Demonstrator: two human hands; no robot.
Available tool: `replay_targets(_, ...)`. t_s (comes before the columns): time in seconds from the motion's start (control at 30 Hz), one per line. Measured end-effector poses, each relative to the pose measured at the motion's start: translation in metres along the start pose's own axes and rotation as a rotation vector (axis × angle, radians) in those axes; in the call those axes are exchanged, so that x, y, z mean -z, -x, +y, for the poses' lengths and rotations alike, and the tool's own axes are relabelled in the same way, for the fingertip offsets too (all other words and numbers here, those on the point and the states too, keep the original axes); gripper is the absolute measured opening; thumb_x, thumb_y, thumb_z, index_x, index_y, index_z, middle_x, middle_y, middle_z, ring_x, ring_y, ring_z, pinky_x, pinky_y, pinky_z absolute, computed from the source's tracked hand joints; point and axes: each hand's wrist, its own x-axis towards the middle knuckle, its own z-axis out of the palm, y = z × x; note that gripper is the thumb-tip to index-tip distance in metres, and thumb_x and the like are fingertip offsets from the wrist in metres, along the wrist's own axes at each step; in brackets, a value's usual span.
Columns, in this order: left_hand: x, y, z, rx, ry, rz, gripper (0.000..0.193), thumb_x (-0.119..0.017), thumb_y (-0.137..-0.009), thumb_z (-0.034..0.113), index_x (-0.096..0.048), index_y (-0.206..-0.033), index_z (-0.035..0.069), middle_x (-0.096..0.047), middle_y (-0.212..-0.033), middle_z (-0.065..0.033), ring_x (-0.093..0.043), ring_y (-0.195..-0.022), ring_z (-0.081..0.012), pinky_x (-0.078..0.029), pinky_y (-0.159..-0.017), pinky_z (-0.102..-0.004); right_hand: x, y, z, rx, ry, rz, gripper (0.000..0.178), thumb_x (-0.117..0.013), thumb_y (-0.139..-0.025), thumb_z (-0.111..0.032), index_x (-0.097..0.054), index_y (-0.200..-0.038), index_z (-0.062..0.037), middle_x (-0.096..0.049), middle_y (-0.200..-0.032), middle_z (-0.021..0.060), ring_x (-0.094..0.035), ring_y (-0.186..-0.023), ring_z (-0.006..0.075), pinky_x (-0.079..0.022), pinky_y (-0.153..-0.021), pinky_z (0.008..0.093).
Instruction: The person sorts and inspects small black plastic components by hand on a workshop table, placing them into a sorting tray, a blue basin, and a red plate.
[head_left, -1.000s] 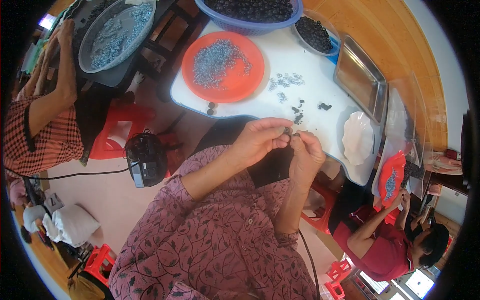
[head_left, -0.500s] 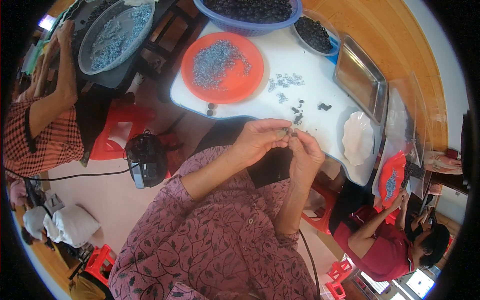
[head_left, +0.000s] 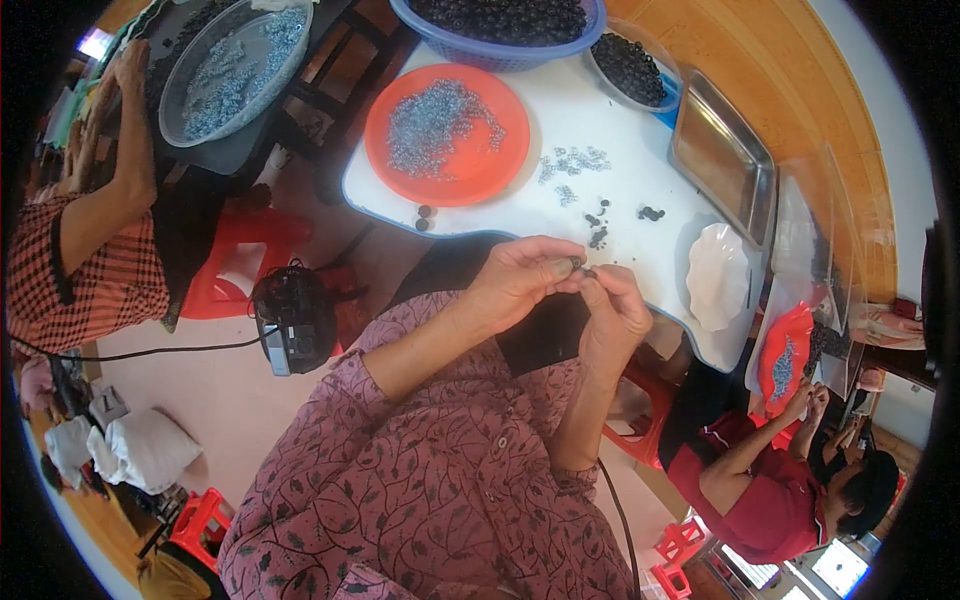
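Note:
Just over the near edge of the white table (head_left: 620, 130), my left hand (head_left: 520, 278) pinches a small dark round piece (head_left: 576, 262) between thumb and finger. My right hand (head_left: 614, 305) is closed close beside it, its fingertips on another tiny dark piece (head_left: 589, 272). Whether the two pieces touch is too small to tell. Beyond my hands lie a few loose black parts (head_left: 597, 238) and a scatter of small clear-grey pieces (head_left: 572, 162). An orange-red plate (head_left: 495, 165) to the left holds a heap of the same clear-grey pieces.
At the back stand a blue basket (head_left: 480, 50) and a clear tub (head_left: 675, 92) of black parts. A metal tray (head_left: 690, 165) and a white scalloped dish (head_left: 717, 275) line the right side. Co-workers sit left and right; a black device (head_left: 290, 320) is at my left.
My right hand has shifted slightly to the right and its fingertips have turned a little. My left hand stays nearly still. The co-worker at right has moved their hands slightly.

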Motion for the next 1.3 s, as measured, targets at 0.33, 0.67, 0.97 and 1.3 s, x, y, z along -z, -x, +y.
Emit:
replay_targets(0.33, -0.0015, 0.0013, -0.0001, -0.031, -0.046, -0.042, 0.022, -0.061, -0.09, -0.001, -0.064, -0.111, -0.003, -0.065, -0.109, -0.0121, -0.063, -0.101, -0.02, -0.053, -0.087, -0.0333, -0.0022, 0.0016, -0.0017, 0.001, 0.033, 0.004, 0.016, -0.074, -0.078, 0.007, -0.069, -0.092, 0.0019, -0.061, -0.092, 0.0058, -0.056, -0.082, 0.0102, -0.044, -0.073, 0.0203)
replay_targets(0.67, -0.0019, 0.0012, -0.0024, -0.046, -0.118, -0.04, 0.023, -0.063, -0.088, -0.002, -0.064, -0.111, -0.004, -0.065, -0.108, -0.0114, -0.062, -0.099, -0.0184, -0.052, -0.088, -0.0321, -0.0083, 0.0037, -0.0027, 0.036, 0.061, 0.022, 0.016, -0.075, -0.077, 0.005, -0.07, -0.092, 0.0004, -0.061, -0.095, 0.0064, -0.057, -0.083, 0.0106, -0.047, -0.073, 0.0208)
replay_targets(0.97, -0.0032, 0.0036, -0.0005, -0.034, -0.112, -0.04, 0.022, -0.06, -0.091, 0.001, -0.064, -0.112, -0.003, -0.063, -0.113, -0.0109, -0.061, -0.103, -0.018, -0.051, -0.091, -0.0328, -0.0064, 0.0047, -0.002, 0.031, 0.078, 0.018, 0.016, -0.074, -0.078, 0.005, -0.07, -0.093, 0.0007, -0.061, -0.096, 0.006, -0.057, -0.083, 0.01, -0.047, -0.073, 0.0204)
replay_targets(1.3, -0.0017, 0.0035, -0.0011, -0.017, -0.075, -0.03, 0.022, -0.06, -0.092, 0.002, -0.063, -0.113, -0.003, -0.064, -0.112, -0.0114, -0.061, -0.103, -0.0183, -0.051, -0.089, -0.0325, -0.0058, 0.0054, -0.0032, 0.057, 0.17, 0.011, 0.017, -0.074, -0.077, 0.007, -0.069, -0.092, 0.0009, -0.06, -0.096, 0.0064, -0.058, -0.084, 0.0099, -0.047, -0.073, 0.0205)
